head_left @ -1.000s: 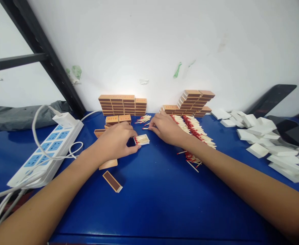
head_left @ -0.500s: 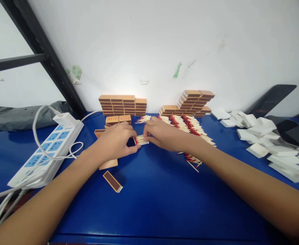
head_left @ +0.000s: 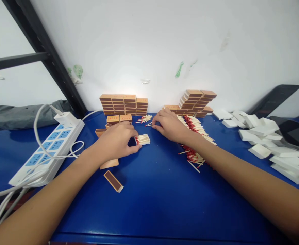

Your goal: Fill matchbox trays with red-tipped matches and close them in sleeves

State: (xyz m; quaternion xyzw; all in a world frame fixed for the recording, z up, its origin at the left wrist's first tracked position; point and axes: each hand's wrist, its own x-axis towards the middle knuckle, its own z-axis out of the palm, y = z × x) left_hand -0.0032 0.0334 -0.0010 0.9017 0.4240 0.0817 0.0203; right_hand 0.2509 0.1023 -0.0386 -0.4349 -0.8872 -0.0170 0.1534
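My left hand (head_left: 118,139) grips the left end of a small white matchbox tray (head_left: 146,142), thumb in front and fingers behind. Red-headed matches (head_left: 143,138) lie lengthwise in the tray. Behind it and to the right, the fingertips of my right hand (head_left: 169,125) are pinched at the end of a single match (head_left: 148,125) low over the table. A small bunch of loose matches (head_left: 144,118) lies just beyond that. Under and beside my right forearm spreads a large pile of matches (head_left: 199,131), partly hidden by the arm.
Closed matchboxes stand stacked against the wall in a left stack (head_left: 123,105) and a right stack (head_left: 195,103). One matchbox (head_left: 113,181) lies nearer on the blue table (head_left: 149,204). White trays (head_left: 264,136) are heaped at right; a power strip (head_left: 47,149) with cables lies at left.
My right hand has moved from the tray back and to the right, to a single match. The tray's matches are now uncovered. My left hand keeps its hold.
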